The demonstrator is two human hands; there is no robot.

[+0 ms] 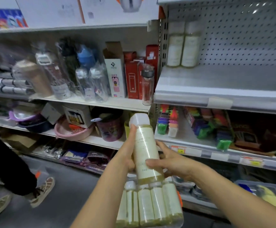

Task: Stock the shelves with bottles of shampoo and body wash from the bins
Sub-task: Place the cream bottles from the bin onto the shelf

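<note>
Two hands hold one tall cream plastic bottle with a white cap (146, 152). The left hand (128, 155) wraps round the bottle's left side, and its thumb points up near the cap. The right hand (173, 163) grips the lower right side. One of its fingers lies across the front and the others go behind. The bottle stands almost straight up, with its top leaning a little to the left. It is up in the air and touches no shelf.

Right under the hands sits a bunch of the same cream bottles (150, 204), packed close together in clear plastic. I cannot tell if that plastic is a bin or a wrap.

Above the hands and to the right is a grey metal shelf (224, 83). Two more cream bottles (183, 45) stand on it side by side, at its left end, near the back wall.

Up and a little left of the held cap, a clear glass bottle with a grey lid (147, 86) stands at the edge of a white shelf, just beside some red boxes (132, 79). Left of the hands, a pink round basin (73, 131) sits on a lower shelf. Far to the left and down low, another person's feet in tan sandals (42, 190) stand on the dark floor.
</note>
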